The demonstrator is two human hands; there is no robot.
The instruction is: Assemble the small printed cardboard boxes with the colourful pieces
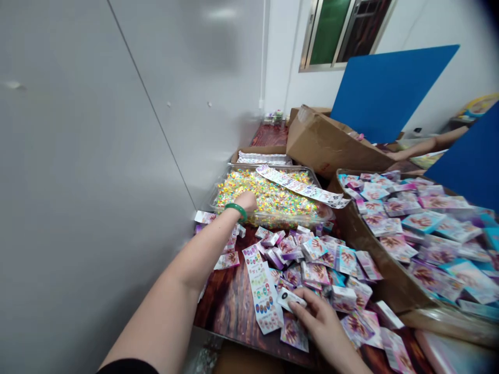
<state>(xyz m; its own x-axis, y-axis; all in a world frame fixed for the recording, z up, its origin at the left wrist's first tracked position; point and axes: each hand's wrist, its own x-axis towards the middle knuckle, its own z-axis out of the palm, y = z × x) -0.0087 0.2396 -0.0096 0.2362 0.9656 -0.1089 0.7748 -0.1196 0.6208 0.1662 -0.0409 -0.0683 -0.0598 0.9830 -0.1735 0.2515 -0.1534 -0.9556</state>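
My left hand [246, 201], with a green bangle [236, 209] on the wrist, reaches into a clear plastic tray [268, 218] full of small packets of yellow, green and orange beads [237, 182]. Its fingers point down and away, hidden from me. Between thumb and fingers, my right hand [317, 317] pinches a small white folded sticker sheet [289, 299] with a black round print. Beside it a long sticker sheet [262, 293] lies on the table. Several small printed boxes [315, 271], purple, pink and blue, are piled around the right hand.
Another sticker strip [300, 185] lies across the tray. Behind stands a box of stacked strips [263, 157]. A large carton [366, 249] full of printed boxes is at right. Farther back are a tilted carton [327, 143], blue panels [390, 93] and another person's arm [432, 144]. A grey wall [97, 182] borders the left.
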